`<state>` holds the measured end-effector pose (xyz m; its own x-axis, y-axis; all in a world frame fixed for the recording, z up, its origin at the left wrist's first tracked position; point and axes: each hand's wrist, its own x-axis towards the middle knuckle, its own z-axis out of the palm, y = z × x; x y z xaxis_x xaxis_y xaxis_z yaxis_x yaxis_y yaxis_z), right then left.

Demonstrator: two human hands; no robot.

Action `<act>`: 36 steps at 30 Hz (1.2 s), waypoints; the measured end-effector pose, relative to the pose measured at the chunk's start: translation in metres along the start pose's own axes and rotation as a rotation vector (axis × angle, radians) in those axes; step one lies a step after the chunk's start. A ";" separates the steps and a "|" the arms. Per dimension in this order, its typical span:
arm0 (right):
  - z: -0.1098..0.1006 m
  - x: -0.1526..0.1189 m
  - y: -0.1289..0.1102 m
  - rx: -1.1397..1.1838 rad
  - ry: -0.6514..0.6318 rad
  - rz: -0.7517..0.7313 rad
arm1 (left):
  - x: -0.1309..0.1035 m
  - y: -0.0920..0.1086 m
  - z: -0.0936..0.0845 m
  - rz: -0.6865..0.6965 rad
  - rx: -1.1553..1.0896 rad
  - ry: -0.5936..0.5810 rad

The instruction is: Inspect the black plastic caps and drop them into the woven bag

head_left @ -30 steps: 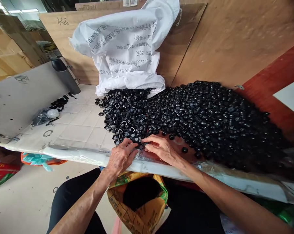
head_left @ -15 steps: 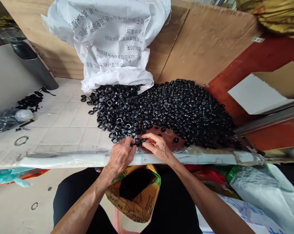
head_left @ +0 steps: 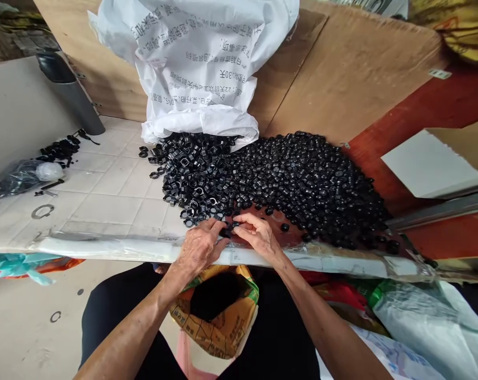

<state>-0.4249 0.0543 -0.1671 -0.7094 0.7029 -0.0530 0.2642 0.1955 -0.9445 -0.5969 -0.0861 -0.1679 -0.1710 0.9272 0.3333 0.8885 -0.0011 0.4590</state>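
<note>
At the front edge of the table, my left hand (head_left: pixel 202 244) is closed, with a small black plastic part (head_left: pixel 225 232) between thumb and fingers. Close beside it, my right hand (head_left: pixel 260 237) pinches a small black round cap (head_left: pixel 235 224). The two pieces are very near each other; whether they touch I cannot tell. Just beyond my left hand lies a heap of open black plastic rings (head_left: pixel 187 163), some with grey discs inside. It runs into a larger heap of small black round caps (head_left: pixel 310 179) on the right.
A white woven sack (head_left: pixel 199 68) lies behind the rings, its mouth toward them. Below the table edge (head_left: pixel 136 250), an open yellow bag (head_left: pixel 226 338) sits between my legs. On the left are a grey tube (head_left: pixel 80 105), a clear bag of black parts (head_left: pixel 19 177) and a flat ring (head_left: pixel 43 211).
The view has shifted slightly, so the table sits a little farther right. Both hands stay together at the edge; the black pieces between them now look slightly apart.
</note>
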 end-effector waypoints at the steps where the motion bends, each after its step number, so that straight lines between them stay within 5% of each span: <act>1: -0.001 0.000 0.000 0.014 -0.002 -0.005 | 0.000 -0.001 0.001 0.003 0.004 0.001; 9: 0.014 -0.009 -0.007 0.008 -0.019 -0.026 | -0.001 -0.007 0.003 -0.039 -0.060 0.081; 14: 0.028 -0.013 -0.005 0.039 -0.005 -0.029 | -0.004 -0.003 -0.007 0.005 -0.164 -0.012; 20: 0.020 -0.010 0.000 0.149 -0.006 0.037 | -0.005 -0.008 -0.009 -0.021 -0.275 -0.038; 30: 0.026 -0.025 -0.014 0.360 0.006 0.018 | -0.011 -0.010 -0.011 -0.198 -0.988 0.115; 36: 0.045 -0.034 -0.020 0.409 0.063 0.024 | -0.010 -0.008 -0.018 -0.150 -0.790 0.152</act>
<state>-0.4355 -0.0041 -0.1613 -0.6615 0.7468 -0.0682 -0.0106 -0.1002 -0.9949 -0.6103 -0.1018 -0.1604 -0.3703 0.8778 0.3038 0.2986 -0.1972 0.9338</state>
